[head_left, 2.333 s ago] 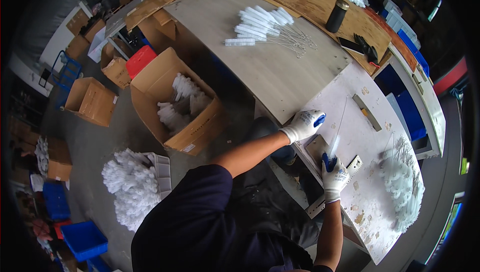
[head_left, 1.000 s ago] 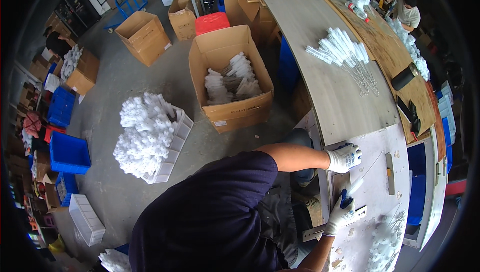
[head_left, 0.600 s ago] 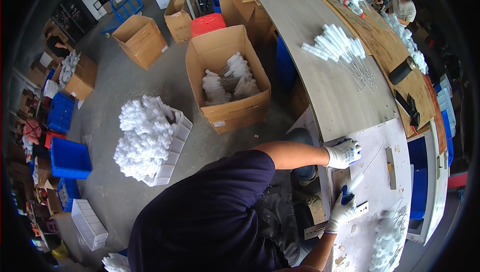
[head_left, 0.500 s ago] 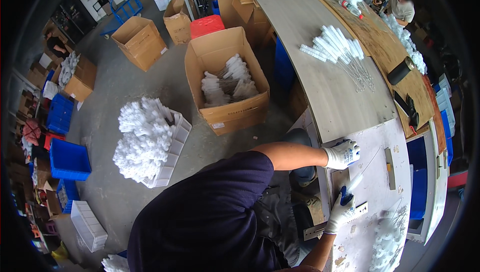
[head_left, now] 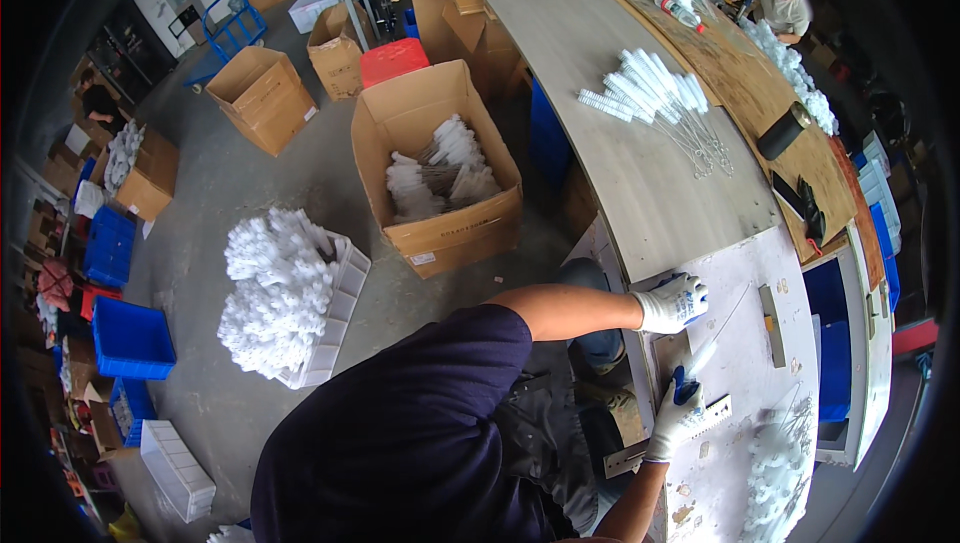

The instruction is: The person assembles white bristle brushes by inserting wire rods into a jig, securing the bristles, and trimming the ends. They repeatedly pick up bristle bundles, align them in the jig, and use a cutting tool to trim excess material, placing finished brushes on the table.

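Note:
My right hand (head_left: 678,415), in a white glove with blue on the fingers, is closed around the bristle end of a white bottle brush (head_left: 702,355). The brush's thin wire handle slants up and away over the white worktable (head_left: 735,268). My left hand (head_left: 672,304), gloved the same way, is curled closed just beyond the brush; whatever its fingers may hold is hidden. Under my right hand lies a flat metal strip with holes (head_left: 716,413). More white brushes (head_left: 775,483) are heaped on the table to the right of my right hand.
A fan of brushes (head_left: 650,88) lies on the grey board (head_left: 560,73) at the left. Ahead are a metal bar (head_left: 773,326) and a black bottle (head_left: 783,131). An open carton (head_left: 470,235) and a white crate (head_left: 345,288) piled with brushes stand on the floor. Another person (head_left: 785,8) sits far off.
The whole view has shifted slightly. Both hands keep nearly the same pose, my right one still on the brush.

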Demonstrator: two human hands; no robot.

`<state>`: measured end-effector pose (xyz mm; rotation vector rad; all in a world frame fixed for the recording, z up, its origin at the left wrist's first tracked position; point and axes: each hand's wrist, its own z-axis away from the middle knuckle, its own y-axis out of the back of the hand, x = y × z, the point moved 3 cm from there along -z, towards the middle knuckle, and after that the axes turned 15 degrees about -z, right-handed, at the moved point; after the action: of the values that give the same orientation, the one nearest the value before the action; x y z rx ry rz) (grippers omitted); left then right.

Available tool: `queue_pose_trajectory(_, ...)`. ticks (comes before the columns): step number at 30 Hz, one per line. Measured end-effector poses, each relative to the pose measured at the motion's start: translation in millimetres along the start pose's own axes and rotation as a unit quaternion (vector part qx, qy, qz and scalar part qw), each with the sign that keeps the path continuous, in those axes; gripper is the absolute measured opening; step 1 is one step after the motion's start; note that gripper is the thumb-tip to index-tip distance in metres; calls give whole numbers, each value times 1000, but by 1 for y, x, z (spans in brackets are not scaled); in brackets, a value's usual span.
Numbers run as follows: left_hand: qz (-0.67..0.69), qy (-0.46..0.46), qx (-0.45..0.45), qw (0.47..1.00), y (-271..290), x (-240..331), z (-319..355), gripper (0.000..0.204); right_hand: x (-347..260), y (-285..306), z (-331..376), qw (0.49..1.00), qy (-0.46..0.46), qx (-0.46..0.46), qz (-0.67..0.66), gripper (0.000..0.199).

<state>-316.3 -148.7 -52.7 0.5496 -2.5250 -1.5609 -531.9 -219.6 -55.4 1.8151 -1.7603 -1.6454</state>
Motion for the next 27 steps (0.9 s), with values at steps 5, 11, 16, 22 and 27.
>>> queue_pose_trajectory(5, 13, 7, -7, 1000, 2, 2, -2, 14, 4, 1, 2, 1000, 7, 8, 4, 26)
queue_pose_trajectory(11, 8, 11, -9, 1000, -3, 0, -1, 14, 4, -2, 2, 1000, 7, 13, 2, 27)
queue_pose_trajectory(16, 9, 12, -17, 1000, 5, 1, -1, 14, 2, 1, 2, 1000, -7, 9, 19, 28)
queue_pose_trajectory(22, 25, 11, -20, 999, 12, 0, 1, 19, -2, 5, -1, 995, -73, -49, 49, 39)
queue_pose_trajectory(27, 21, 8, -20, 1000, 8, 0, -1, 23, 1, 3, 1, 999, -36, -12, 38, 38)
